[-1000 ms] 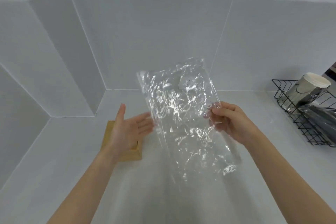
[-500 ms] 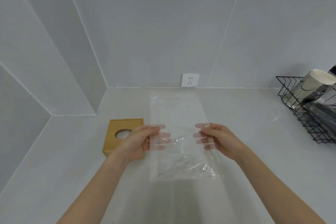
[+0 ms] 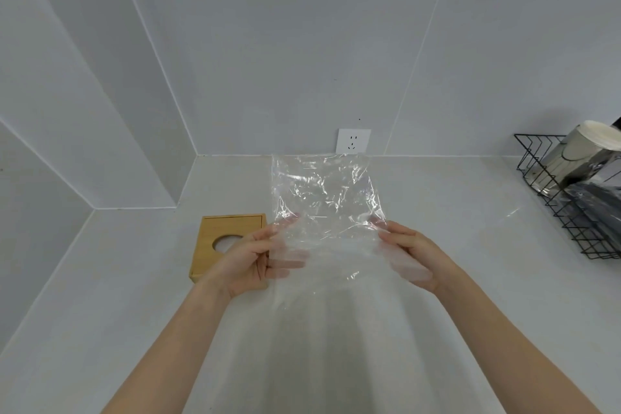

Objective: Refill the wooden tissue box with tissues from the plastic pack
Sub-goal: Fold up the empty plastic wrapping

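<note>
Left hand and right hand each pinch a side of the empty plastic pack, stretched over the bench. Wooden tissue box sits at 9 o'clock, behind the left hand. Risk: thin film slips or tears if pulled taut.

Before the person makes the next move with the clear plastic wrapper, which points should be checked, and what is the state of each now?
1. Left hand grips the clear crinkled plastic wrapper: ok.
2. Right hand grips the wrapper's other side: ok.
3. Wrapper holds no tissues: ok, it looks see-through and flat.
4. Square wooden tissue box stands on the white counter with its round opening up: ok.
5. Tissue inside the box: cannot tell; something pale shows in the opening.
6. Place to discard the wrapper: cannot tell, none in view.
</note>
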